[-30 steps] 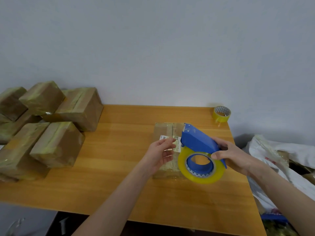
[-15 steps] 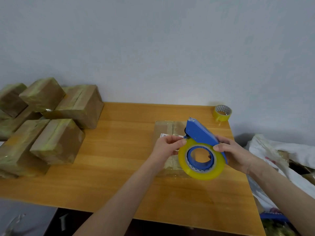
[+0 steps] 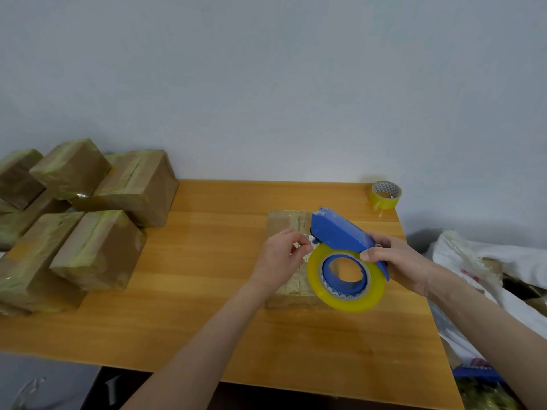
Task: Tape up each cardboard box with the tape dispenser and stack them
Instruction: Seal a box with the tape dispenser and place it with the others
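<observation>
I am seeing the right hand (image 3: 405,261) gripping the blue plastic tape dispenser (image 3: 340,233) and the left hand (image 3: 279,257) pinching its tape end (image 3: 310,241), above the flat brown cardboard box (image 3: 282,224) lying near the wooden table's (image 3: 207,291) right edge.

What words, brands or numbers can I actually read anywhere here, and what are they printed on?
No text is legible.
White label on the cardboard box: mostly hidden behind the tape dispenser, print too blurred.
Core of the loaded tape roll: triangle pattern, no readable words.
Spare tape roll by the wall: patterned core, too small to read.
</observation>
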A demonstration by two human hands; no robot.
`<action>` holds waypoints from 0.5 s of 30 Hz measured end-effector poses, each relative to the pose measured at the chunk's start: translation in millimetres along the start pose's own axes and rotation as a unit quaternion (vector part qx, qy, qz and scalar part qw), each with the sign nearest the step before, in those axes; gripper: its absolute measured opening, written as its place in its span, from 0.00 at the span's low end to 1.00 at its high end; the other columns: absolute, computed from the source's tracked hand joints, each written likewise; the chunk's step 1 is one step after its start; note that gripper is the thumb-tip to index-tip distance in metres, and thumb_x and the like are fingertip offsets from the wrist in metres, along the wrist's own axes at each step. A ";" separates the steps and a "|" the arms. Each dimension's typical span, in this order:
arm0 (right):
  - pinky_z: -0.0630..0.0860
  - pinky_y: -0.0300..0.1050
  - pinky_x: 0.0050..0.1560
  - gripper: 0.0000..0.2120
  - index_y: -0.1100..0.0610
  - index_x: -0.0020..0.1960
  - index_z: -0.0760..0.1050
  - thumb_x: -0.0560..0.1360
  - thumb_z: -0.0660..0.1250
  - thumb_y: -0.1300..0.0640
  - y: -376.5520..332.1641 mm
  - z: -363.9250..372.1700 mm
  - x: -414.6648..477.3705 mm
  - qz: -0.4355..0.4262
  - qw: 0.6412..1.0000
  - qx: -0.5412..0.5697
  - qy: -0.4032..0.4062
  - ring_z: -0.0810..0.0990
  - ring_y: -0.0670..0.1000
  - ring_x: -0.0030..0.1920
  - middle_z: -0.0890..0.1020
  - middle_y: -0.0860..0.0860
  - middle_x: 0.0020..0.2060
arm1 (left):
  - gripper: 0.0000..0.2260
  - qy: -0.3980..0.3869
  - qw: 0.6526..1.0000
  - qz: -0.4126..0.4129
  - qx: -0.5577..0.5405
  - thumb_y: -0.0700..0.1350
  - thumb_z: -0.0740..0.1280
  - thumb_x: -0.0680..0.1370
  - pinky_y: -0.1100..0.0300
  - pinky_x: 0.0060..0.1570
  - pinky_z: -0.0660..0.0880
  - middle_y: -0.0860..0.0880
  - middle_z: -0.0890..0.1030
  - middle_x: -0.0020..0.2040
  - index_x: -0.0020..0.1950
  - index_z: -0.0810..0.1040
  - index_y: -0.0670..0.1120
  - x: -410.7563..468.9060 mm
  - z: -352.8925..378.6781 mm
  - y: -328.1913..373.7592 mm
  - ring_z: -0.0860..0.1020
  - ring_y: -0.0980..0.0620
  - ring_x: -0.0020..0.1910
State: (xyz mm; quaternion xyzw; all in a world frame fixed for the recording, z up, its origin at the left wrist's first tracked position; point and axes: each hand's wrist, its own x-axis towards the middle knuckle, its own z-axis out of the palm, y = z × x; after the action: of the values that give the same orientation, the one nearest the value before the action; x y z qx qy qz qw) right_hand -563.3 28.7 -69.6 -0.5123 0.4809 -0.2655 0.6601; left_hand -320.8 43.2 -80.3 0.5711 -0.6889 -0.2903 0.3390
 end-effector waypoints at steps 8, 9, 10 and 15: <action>0.79 0.49 0.52 0.33 0.50 0.59 0.79 0.55 0.77 0.47 -3.1 -1.2 1.4 -0.004 0.998 -0.058 -0.011 0.83 0.56 0.50 0.84 0.56 0.51 | 0.10 0.096 0.891 0.312 0.316 0.48 0.63 0.77 0.65 0.19 0.65 0.54 0.80 0.38 0.42 0.81 0.46 8.5 -23.5 -21.5 0.72 0.56 0.23; 0.79 0.49 0.52 0.33 0.51 0.60 0.79 0.55 0.77 0.47 -2.2 -2.8 1.4 -0.005 0.999 -0.048 -0.009 0.83 0.56 0.50 0.84 0.56 0.52 | 0.10 0.096 0.933 0.258 0.233 0.47 0.62 0.79 0.63 0.22 0.70 0.55 0.81 0.37 0.44 0.81 0.46 7.2 -25.3 -23.7 0.73 0.58 0.24; 0.79 0.50 0.52 0.33 0.51 0.60 0.79 0.55 0.77 0.48 -1.8 -5.2 1.5 -0.006 0.999 -0.039 -0.006 0.83 0.57 0.51 0.84 0.57 0.53 | 0.10 0.086 0.979 0.155 0.101 0.46 0.61 0.80 0.61 0.27 0.74 0.55 0.81 0.37 0.47 0.81 0.45 6.3 -27.0 -26.1 0.74 0.60 0.26; 0.78 0.52 0.57 0.33 0.48 0.60 0.79 0.54 0.78 0.49 1.1 -12.8 1.2 -0.016 0.999 -0.051 -0.006 0.82 0.56 0.54 0.83 0.55 0.53 | 0.24 -0.066 0.917 -0.280 -0.276 0.59 0.53 0.81 0.59 0.32 0.77 0.46 0.83 0.38 0.47 0.80 0.42 -2.4 -22.8 -32.7 0.80 0.54 0.30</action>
State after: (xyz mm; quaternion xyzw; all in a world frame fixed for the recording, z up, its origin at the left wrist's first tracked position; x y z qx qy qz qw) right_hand -574.7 22.6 -71.2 -0.5547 0.4816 -0.2484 0.6314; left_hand -283.0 39.4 -92.6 0.6041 -0.4143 -0.5886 0.3421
